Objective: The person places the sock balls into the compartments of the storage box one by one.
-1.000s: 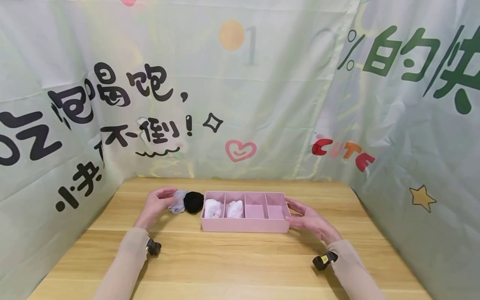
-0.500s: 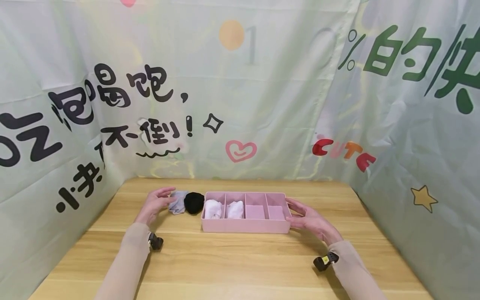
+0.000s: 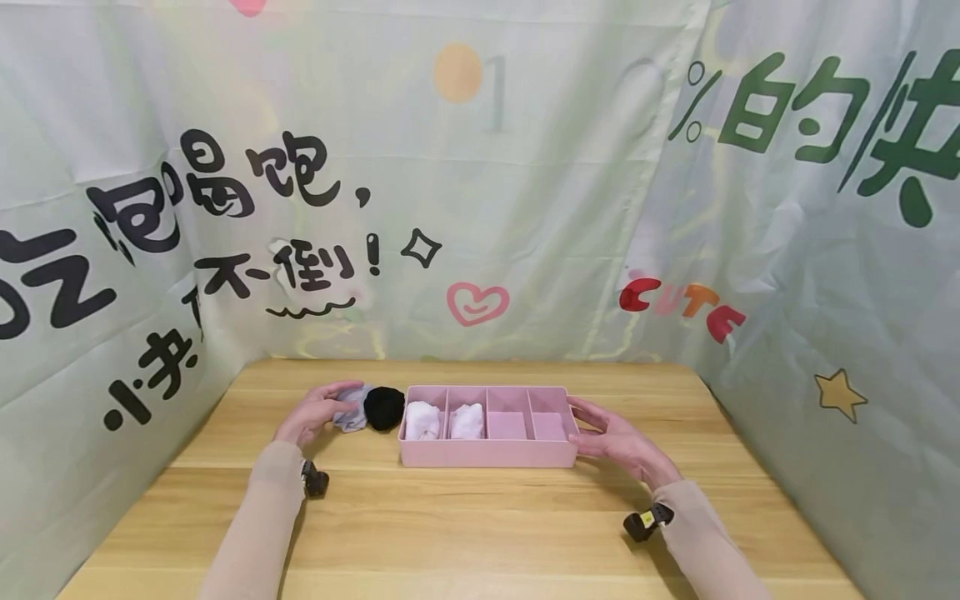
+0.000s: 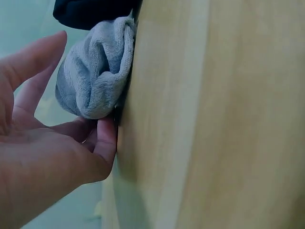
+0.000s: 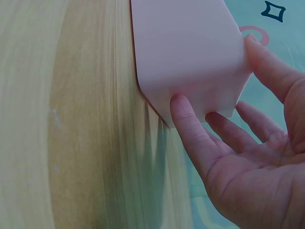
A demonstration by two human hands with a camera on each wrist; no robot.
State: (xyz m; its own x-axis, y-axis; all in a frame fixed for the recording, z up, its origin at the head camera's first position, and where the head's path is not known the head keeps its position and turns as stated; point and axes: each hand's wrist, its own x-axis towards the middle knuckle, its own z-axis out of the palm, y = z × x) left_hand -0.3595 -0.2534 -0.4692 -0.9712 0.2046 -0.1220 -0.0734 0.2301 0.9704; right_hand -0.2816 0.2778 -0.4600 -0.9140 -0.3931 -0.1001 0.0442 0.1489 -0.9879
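A pink box (image 3: 487,454) with several compartments in a row stands on the table; balled white socks (image 3: 423,422) fill the two leftmost ones. Left of it sit a black balled sock (image 3: 384,409) and a fuzzy grey balled sock (image 4: 97,71). My left hand (image 3: 309,417) reaches around the grey sock, its fingers (image 4: 107,136) touching the sock's near side, low by the tabletop, and the thumb held apart. With spread fingers, my right hand (image 3: 622,442) rests against the box's right end, fingertips (image 5: 181,105) on the outer wall.
The wooden table (image 3: 480,533) is enclosed at the back and both sides by printed cloth walls (image 3: 525,208). A small black camera sits on each wrist, the left camera (image 3: 315,480) and the right camera (image 3: 647,522).
My left hand has moved right and closer in around the grey sock. My right hand stays at the box's end. The head view has shifted slightly.
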